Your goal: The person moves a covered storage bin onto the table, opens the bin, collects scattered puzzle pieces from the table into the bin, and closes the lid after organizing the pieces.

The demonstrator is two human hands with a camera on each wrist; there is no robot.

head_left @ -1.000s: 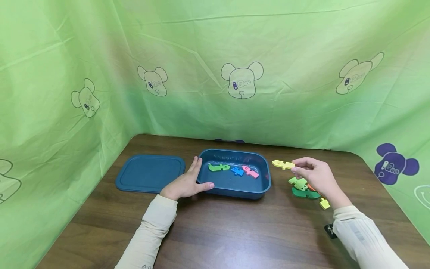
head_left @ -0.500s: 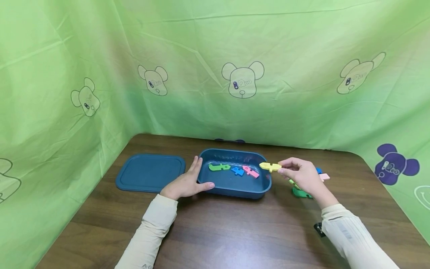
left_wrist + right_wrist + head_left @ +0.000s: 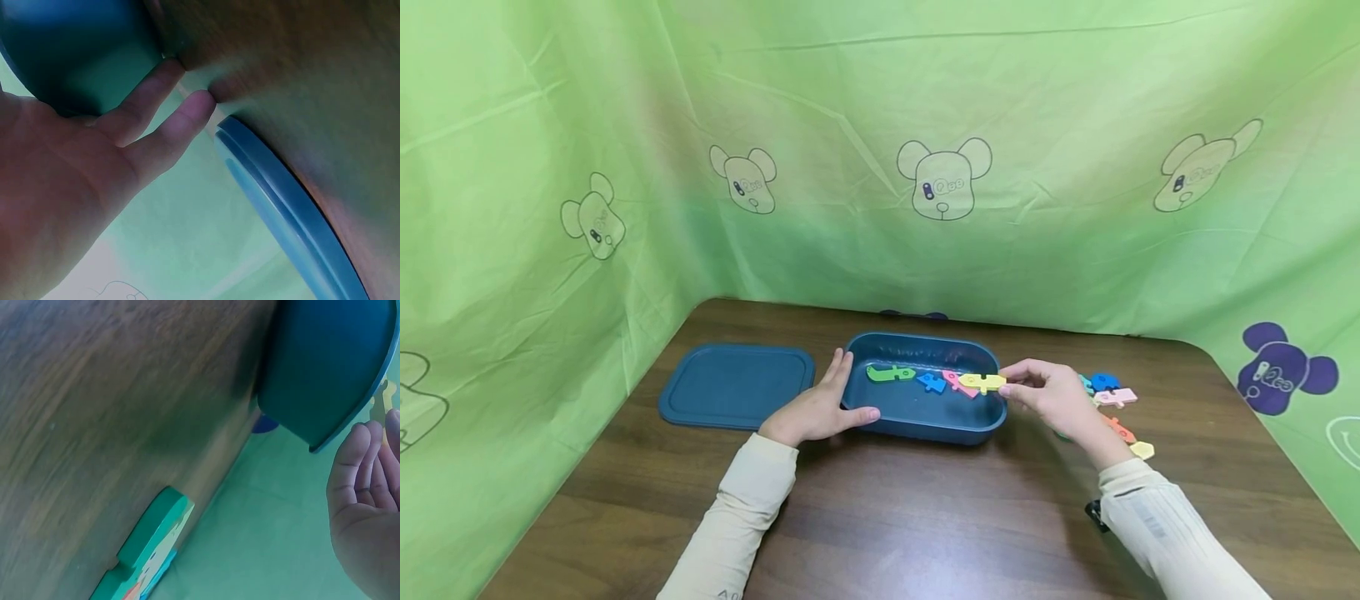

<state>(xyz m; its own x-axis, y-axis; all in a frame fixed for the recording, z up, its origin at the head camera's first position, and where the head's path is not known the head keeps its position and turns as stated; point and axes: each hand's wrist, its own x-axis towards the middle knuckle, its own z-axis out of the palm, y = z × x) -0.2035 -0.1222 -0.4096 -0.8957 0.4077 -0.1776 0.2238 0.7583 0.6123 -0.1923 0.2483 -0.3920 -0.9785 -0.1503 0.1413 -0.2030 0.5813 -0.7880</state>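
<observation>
A dark blue box (image 3: 917, 425) holds a green piece (image 3: 891, 374), a blue piece (image 3: 932, 382) and a pink piece (image 3: 955, 382). My right hand (image 3: 1060, 402) pinches a yellow piece (image 3: 982, 382) by its right end, over the right part of the box; in the right wrist view, the yellow piece (image 3: 382, 403) shows beyond the box rim. With fingers straight and thumb spread, my left hand (image 3: 816, 410) rests against the left side of the box. The left wrist view shows that hand (image 3: 75, 169) beside the box wall (image 3: 87, 56).
A flat blue lid (image 3: 737, 385) lies left of the box. Right of it, partly behind the right hand, are several loose pieces, among them a dark blue one (image 3: 1105, 382), a light pink one (image 3: 1117, 397) and an orange one (image 3: 1120, 429). A green curtain (image 3: 850, 250) stands behind the table.
My right hand has moved left, carrying the yellow piece from the right of the box to over its inside. More of the loose pieces on the right now show. The left hand has stayed in place.
</observation>
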